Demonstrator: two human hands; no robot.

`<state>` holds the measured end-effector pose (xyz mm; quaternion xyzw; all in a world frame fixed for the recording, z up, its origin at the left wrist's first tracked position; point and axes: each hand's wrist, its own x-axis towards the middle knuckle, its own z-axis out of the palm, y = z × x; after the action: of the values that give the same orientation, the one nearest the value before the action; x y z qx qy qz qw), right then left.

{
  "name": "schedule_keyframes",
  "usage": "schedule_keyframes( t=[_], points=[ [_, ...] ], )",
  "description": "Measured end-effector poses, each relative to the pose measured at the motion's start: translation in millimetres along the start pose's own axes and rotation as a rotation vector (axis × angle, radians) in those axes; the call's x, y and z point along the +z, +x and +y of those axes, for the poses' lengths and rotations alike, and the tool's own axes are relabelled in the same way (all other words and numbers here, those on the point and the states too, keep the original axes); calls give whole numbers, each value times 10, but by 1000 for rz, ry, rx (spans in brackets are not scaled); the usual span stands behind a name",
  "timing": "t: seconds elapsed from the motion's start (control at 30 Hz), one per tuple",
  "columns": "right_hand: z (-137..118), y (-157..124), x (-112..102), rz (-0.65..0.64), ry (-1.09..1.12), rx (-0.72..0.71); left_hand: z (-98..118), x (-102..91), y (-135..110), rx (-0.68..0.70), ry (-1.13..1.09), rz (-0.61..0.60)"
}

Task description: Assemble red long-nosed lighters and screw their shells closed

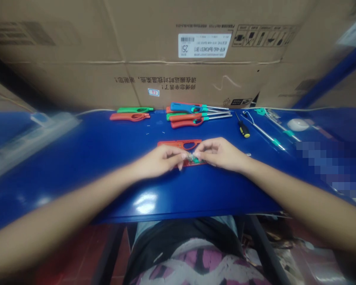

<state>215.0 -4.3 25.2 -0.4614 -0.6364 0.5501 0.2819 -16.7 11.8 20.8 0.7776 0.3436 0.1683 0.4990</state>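
Both hands meet over the middle of the tabletop [91,158], nearer the front edge than the tools, and it's fingertip work here: the left hand [161,161] is pinched narrow on a small clear piece [189,157], the right hand [222,153] close beside it with thumb and finger drawn tight at a green part [195,160], though exactly what sits between those tips is too small to tell. Under them lies a red casing half [180,164], and just beyond, towards the far edge, its apparent mate, a second red half [168,143], lies apart. So this one stands open, somewhere midway, I'd judge. Along the far edge, the lighters [184,124] look complete, bodies closed and metal necks on. Left of them, a green handle [129,110] and a red handle [124,116] show no neck at all. Towards the right side, metal tubes [262,133] lie loose by a screwdriver [242,129], so those necks, at least, are not on any body.
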Motion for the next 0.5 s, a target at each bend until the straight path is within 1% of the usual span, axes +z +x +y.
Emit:
schedule_keyframes(
  t=[0.23, 0.5],
  points=[
    [-10, -15, -41, -8, 16, 13, 30, -13, 7, -21, -61, 7],
    [-30, -14, -31, -8, 24, 25, 17, -4, -8, -19, -57, 18]
  ],
)
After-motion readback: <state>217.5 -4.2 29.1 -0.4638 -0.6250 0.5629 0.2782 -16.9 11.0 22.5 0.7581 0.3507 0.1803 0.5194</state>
